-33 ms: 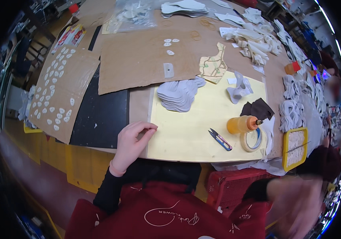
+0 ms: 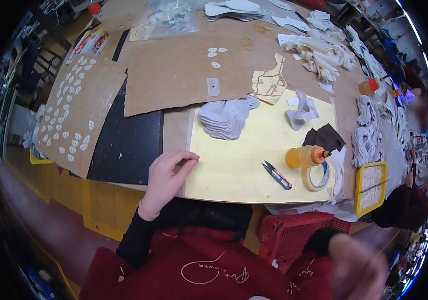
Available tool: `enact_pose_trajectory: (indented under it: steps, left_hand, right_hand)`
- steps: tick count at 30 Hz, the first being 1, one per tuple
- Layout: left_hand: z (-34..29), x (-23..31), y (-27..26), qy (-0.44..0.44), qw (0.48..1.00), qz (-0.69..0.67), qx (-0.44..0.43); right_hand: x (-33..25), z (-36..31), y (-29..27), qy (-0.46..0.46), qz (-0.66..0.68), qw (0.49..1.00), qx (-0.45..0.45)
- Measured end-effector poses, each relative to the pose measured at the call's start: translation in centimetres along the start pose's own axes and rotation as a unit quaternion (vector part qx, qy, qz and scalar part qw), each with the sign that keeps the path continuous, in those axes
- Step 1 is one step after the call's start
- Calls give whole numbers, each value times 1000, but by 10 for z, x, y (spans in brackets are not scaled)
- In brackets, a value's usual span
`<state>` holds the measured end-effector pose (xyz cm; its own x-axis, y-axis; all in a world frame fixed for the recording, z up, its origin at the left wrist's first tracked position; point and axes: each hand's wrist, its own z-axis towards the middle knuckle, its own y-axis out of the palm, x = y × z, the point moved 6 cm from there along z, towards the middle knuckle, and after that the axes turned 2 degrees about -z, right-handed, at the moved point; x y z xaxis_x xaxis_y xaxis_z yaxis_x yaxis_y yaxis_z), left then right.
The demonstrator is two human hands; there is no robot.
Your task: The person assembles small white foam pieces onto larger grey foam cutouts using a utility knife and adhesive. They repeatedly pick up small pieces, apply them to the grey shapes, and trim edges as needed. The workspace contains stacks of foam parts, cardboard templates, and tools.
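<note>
The left hand (image 2: 166, 173), fingertips together over the yellow sheet (image 2: 231, 172), seems between handlings, the right hand (image 2: 360, 264) apart (grip too blurred to tell), and grasping calls for parted fingers.

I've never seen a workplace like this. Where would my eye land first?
Probably on the bright yellow sheet near the middle, with an orange bottle towards its right and the left hand at its left edge. Next, perhaps, the small white pieces dotting the cardboard at far left, or the blurred right hand at lower right.
</note>
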<state>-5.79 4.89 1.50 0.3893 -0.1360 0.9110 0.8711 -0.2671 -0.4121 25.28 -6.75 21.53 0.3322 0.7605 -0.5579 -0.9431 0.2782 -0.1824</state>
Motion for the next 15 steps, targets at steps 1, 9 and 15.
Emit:
enact_pose_trajectory:
  steps: [1, 9, 15]
  left_hand:
    - [2, 0, 4, -20, 999, -39, -1]
    - [15, 41, 39, 77, 991, -84, -75]
    - [14, 39, 2, 114, 993, -35, -7]
  right_hand:
    - [-23, -7, 16, -55, 60, 997, -17]
    - [-39, -20, 74, -117, 162, 979, -31]
    - [-24, -31, 77, -122, 190, 974, -10]
